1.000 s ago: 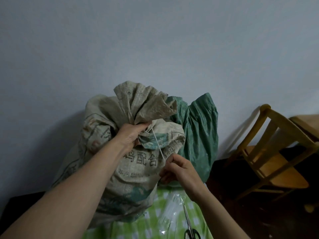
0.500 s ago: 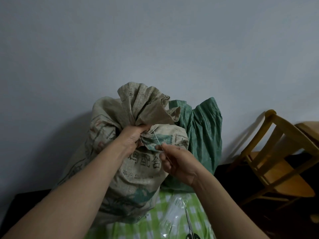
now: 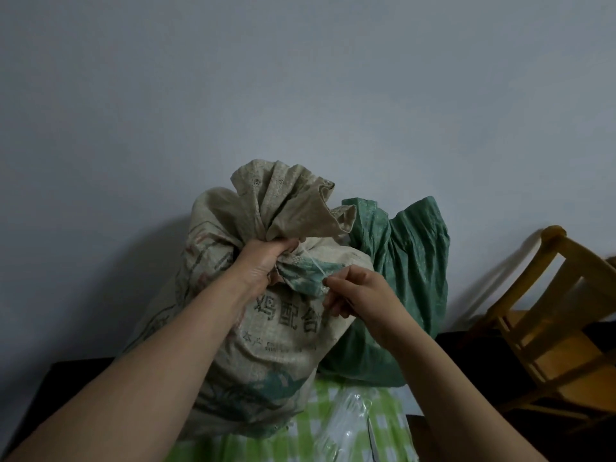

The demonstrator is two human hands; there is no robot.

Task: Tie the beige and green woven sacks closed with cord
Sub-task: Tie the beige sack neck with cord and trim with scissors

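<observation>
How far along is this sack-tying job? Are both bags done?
Done: the beige sack has its mouth gathered into a neck. In hand: the left hand grips that neck while the right hand pinches a white cord running to it; no finished knot shows. Left: finishing that tie, then the green sack behind, which shows no cord.

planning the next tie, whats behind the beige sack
The green sack stands behind the beige sack, against the wall. Its left side is hidden by the beige sack.

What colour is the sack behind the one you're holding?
The back sack is green, clearest in the head view.
</observation>
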